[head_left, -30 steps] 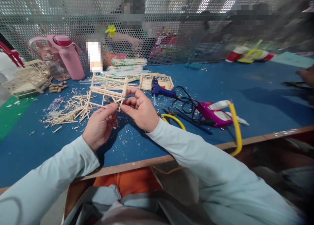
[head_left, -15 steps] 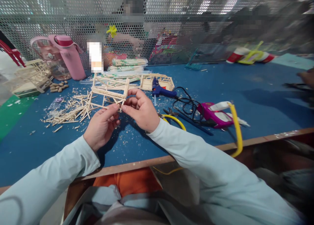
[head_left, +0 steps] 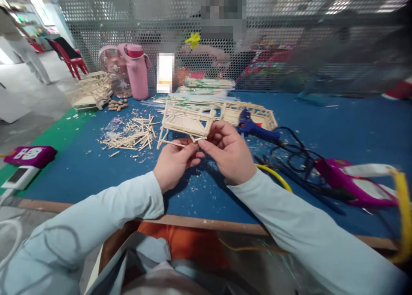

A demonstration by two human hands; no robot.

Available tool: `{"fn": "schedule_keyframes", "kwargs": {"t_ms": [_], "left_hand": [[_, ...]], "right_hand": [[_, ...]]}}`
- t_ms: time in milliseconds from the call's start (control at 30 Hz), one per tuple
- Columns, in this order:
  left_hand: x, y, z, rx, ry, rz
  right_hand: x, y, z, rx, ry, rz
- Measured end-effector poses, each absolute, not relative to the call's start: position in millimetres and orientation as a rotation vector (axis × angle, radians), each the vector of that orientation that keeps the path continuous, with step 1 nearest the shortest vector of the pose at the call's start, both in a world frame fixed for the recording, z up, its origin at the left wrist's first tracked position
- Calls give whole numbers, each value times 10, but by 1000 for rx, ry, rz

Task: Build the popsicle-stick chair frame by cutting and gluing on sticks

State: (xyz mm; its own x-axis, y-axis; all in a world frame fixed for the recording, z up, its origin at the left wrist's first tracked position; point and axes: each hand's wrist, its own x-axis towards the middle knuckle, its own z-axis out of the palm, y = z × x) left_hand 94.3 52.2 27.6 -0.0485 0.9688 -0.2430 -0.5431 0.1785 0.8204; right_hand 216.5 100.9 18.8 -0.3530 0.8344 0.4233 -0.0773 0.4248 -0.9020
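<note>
A small frame of pale wooden sticks (head_left: 186, 120) is held up above the blue table, tilted. My left hand (head_left: 175, 164) pinches its lower edge, thumb and fingers together. On the frame's right lower corner, my right hand (head_left: 232, 152) is closed with thumb and fingertips, which nearly touch the left fingertips. Loose cut sticks (head_left: 135, 134) lie in a pile left of the frame. Behind it on the right is another stick structure (head_left: 270, 114), with a blue glue gun (head_left: 257, 127) in front.
Pliers with a yellow handle (head_left: 277, 177) and a purple power strip (head_left: 357, 183) lie to the right. Pink bottle (head_left: 138, 74), peanuts (head_left: 117, 104) and more stick structures (head_left: 90, 91) stand at back left. Another purple power strip (head_left: 30, 156) is at far left.
The view has swung left, so things appear further right and the left power strip shows. The frame is tilted differently, showing more of its slatted inside. Both hands keep their grip.
</note>
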Motion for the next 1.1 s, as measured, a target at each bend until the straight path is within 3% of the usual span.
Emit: {"fn": "schedule_keyframes", "kwargs": {"t_ms": [400,633,867,967,1100], "left_hand": [[856,573,244,491,1044,1158],[828,208,311,495,1152,1155],[422,-357,175,1024,1364,921],[293,-353,178,1181,1483,909],[431,-114,227,1651,1649,616]], "right_hand": [[2172,1152,104,-848,-1564,1231],[2196,1208,57,-953,-1559,1208],[2189,1276,-36,-1002,-1563,1261],[2164,1248,3,-960,-1562,1267],[2144,1218,70,-900,-1573,1261]]}}
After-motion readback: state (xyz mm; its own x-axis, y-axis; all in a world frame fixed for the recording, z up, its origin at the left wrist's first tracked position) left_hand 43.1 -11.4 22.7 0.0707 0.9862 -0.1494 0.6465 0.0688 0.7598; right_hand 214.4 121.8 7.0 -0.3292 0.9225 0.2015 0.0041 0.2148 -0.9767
